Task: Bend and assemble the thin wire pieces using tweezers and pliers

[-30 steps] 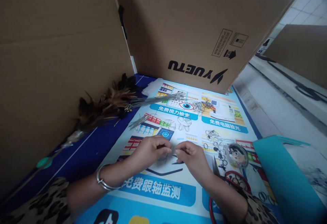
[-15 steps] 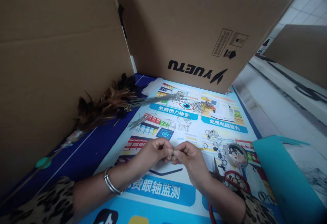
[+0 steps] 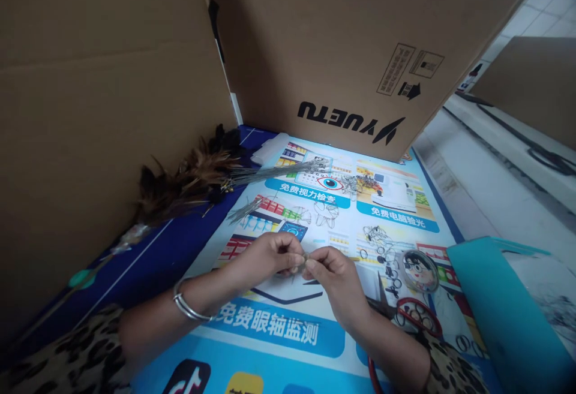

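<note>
As the person leans over the printed poster [image 3: 279, 337] that covers the table, the left hand [image 3: 270, 255] and the right hand [image 3: 333, 271] meet at their fingertips just above it. Both hands are closed in a pinch, thumb against forefinger, on a small metal piece [image 3: 305, 257] held between them; it is too small for me to say what it is exactly. On the left wrist sits a silver bracelet [image 3: 186, 307]. Near the right hand, on the poster, lie some small rings [image 3: 382, 253] and a round clear lid [image 3: 418, 271]. Farther from the hands lies a bundle of thin wires [image 3: 274, 172], and its left end goes into a heap of brown feathers [image 3: 189, 178], which rests against a cardboard wall [image 3: 112, 112]. A big cardboard box [image 3: 351, 40], its black lettering upside down, stands at the far edge of the poster. A teal folder [image 3: 504, 316] lies at the right side, well apart from the hands.
</note>
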